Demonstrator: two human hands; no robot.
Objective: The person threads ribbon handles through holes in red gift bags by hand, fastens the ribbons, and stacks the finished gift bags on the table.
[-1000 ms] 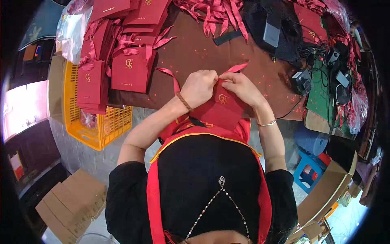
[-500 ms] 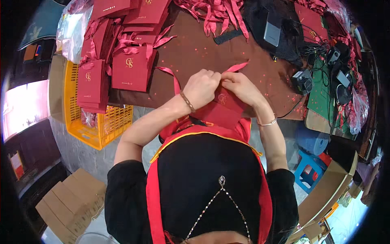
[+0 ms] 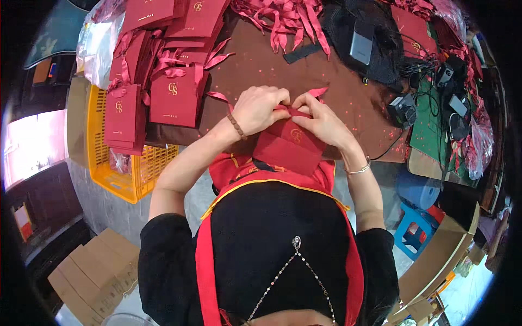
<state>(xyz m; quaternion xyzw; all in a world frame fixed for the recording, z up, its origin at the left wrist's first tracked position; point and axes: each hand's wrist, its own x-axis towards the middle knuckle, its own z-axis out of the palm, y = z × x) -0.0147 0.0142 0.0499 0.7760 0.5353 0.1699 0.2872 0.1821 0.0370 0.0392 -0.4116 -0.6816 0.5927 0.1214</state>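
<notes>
A small dark red paper bag (image 3: 288,148) with a gold emblem lies at the table's front edge, its lower end reaching toward my red apron. At its top, my left hand (image 3: 262,110) pinches a pink-red ribbon from the left. My right hand (image 3: 322,120) pinches the same ribbon from the right, its thumb near the bag's upper edge. The fingertips almost meet, and both are closed. One ribbon end (image 3: 218,96) sticks out left of my left hand, another (image 3: 318,92) shows beyond my right. Fingers partly hide the ribbon between them.
Stacks of red paper bags (image 3: 175,100) with ribbons stand at the table's left. A yellow crate (image 3: 136,182) sits below them. Loose ribbons (image 3: 280,24) pile up at the back. A phone (image 3: 361,42) on black cloth, cables and a small black device (image 3: 402,110) lie right.
My hands have drawn slightly apart at the bag's top, with the ribbon now visible between them. More of the bag's front shows. My left wrist has moved a little to the left.
</notes>
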